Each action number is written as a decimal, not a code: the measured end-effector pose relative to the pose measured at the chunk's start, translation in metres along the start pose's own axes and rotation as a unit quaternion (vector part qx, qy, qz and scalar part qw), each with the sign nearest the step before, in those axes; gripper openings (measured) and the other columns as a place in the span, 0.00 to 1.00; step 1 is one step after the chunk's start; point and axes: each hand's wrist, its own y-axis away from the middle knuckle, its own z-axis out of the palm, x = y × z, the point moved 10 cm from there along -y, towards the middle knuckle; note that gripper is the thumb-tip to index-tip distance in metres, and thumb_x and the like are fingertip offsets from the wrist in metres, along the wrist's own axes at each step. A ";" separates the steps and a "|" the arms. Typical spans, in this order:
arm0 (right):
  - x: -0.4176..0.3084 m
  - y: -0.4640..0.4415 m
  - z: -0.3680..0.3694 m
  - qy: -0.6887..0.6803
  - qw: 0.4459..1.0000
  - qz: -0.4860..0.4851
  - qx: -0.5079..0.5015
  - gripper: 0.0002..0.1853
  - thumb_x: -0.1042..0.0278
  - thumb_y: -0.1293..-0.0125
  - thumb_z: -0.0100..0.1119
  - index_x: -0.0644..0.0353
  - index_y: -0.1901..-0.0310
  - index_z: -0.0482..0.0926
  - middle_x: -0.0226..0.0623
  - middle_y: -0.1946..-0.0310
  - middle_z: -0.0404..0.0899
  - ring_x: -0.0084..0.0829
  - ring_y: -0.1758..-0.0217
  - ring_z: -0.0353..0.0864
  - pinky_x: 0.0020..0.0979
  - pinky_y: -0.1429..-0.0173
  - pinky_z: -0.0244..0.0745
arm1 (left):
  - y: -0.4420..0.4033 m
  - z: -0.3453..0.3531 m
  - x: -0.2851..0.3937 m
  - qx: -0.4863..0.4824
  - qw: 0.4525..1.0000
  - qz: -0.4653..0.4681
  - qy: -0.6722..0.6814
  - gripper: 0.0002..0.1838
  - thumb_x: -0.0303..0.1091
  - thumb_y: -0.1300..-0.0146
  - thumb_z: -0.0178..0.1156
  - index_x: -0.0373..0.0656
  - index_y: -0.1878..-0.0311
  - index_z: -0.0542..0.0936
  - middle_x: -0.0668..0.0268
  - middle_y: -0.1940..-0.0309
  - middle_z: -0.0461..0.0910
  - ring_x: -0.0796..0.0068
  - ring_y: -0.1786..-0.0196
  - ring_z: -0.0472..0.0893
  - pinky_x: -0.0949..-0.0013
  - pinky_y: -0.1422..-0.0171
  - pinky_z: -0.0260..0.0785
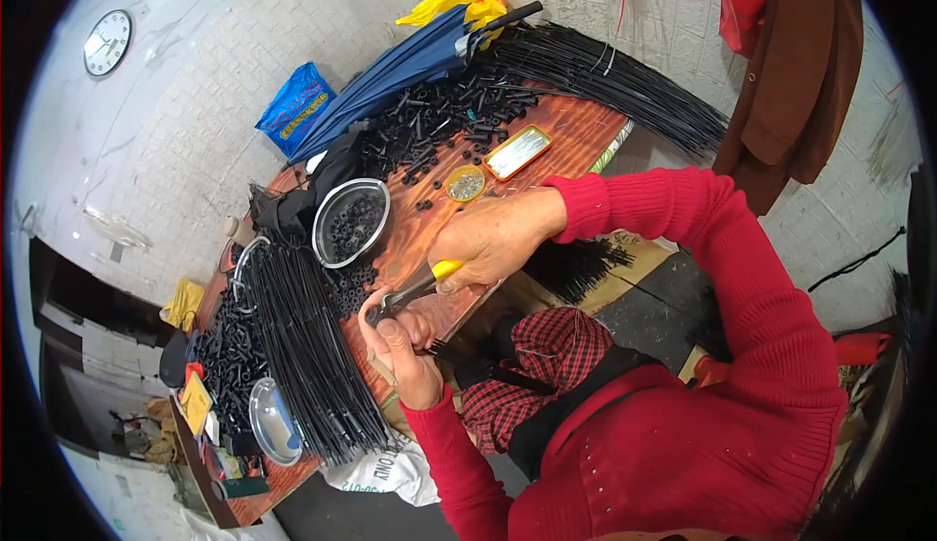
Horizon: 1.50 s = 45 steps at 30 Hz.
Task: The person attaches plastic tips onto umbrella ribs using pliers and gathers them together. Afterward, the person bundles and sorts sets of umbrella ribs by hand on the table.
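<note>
My right hand [493,239] is closed around pliers [418,289] with a yellow-tipped handle, held over the table's front edge. Just below it, my left hand [410,356] pinches a small black part [375,316] at the jaws of the pliers. Its exact kind is too small to tell. Dark thin rod ends show beneath the left fingers; whether they join that part I cannot tell. Close to the hands lie a steel bowl [320,251] of small black rings and a long bundle of thin black rods [317,346].
On the wooden table [559,131] are a yellow dish of metal bits [466,184], a tray of pins [518,153], a heap of black tubes [429,117], a blue umbrella [390,68] and another rod bundle [615,78]. A clear dish [273,422] stands at the lower left.
</note>
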 end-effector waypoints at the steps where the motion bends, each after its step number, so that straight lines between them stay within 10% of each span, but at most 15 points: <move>1: -0.001 0.000 0.000 -0.001 1.000 0.006 -0.005 0.12 0.62 0.38 0.54 0.64 0.69 0.77 0.46 0.78 0.78 0.44 0.71 0.80 0.43 0.66 0.71 | 0.000 -0.001 0.000 0.003 1.000 0.002 -0.010 0.24 0.49 0.27 0.51 0.40 0.40 0.65 0.74 0.79 0.58 0.84 0.78 0.58 0.78 0.74 0.51; 13: -0.041 0.009 -0.009 0.312 0.924 -0.012 0.219 0.08 0.70 0.50 0.60 0.68 0.74 0.78 0.51 0.77 0.79 0.49 0.71 0.83 0.44 0.70 0.75 | -0.006 -0.008 -0.007 0.076 0.990 0.031 -0.117 0.21 0.46 0.25 0.46 0.39 0.40 0.66 0.76 0.79 0.59 0.87 0.77 0.57 0.80 0.74 0.50; 21: -0.030 -0.008 -0.004 0.280 0.946 0.001 0.164 0.10 0.71 0.54 0.62 0.68 0.71 0.79 0.53 0.77 0.79 0.50 0.73 0.83 0.45 0.70 0.76 | -0.003 -0.020 -0.002 0.082 0.989 0.023 -0.122 0.21 0.45 0.24 0.45 0.40 0.39 0.65 0.75 0.76 0.65 0.89 0.78 0.59 0.81 0.74 0.50; 29: -0.049 -0.042 0.010 0.216 0.954 -0.058 0.199 0.23 0.69 0.46 0.63 0.59 0.46 0.77 0.49 0.67 0.82 0.47 0.63 0.84 0.43 0.60 0.77 | 0.014 -0.060 0.029 0.166 0.908 0.118 -0.367 0.17 0.39 0.25 0.42 0.35 0.45 0.69 0.56 0.51 0.70 0.64 0.47 0.71 0.63 0.37 0.61; 35: -0.054 -0.080 0.048 0.272 0.935 -0.119 0.193 0.13 0.72 0.43 0.60 0.62 0.55 0.77 0.50 0.75 0.79 0.50 0.70 0.81 0.47 0.64 0.72 | 0.047 -0.098 0.044 0.238 0.956 0.059 -0.163 0.15 0.40 0.24 0.43 0.43 0.41 0.67 0.79 0.79 0.59 0.89 0.77 0.56 0.79 0.73 0.51; 40: -0.081 -0.097 0.047 0.137 0.986 -0.080 0.057 0.14 0.71 0.43 0.61 0.63 0.56 0.75 0.50 0.75 0.78 0.50 0.68 0.80 0.47 0.64 0.71 | 0.050 -0.114 0.050 0.210 0.960 0.081 -0.168 0.22 0.48 0.23 0.38 0.44 0.37 0.65 0.76 0.75 0.62 0.89 0.76 0.60 0.82 0.71 0.55; 45: -0.097 -0.078 0.046 0.122 0.982 -0.139 -0.037 0.23 0.71 0.37 0.55 0.57 0.39 0.72 0.46 0.52 0.79 0.46 0.53 0.81 0.42 0.50 0.75 | 0.057 -0.109 0.073 0.196 0.957 0.104 -0.185 0.22 0.46 0.23 0.39 0.39 0.40 0.70 0.74 0.71 0.67 0.88 0.75 0.63 0.82 0.73 0.57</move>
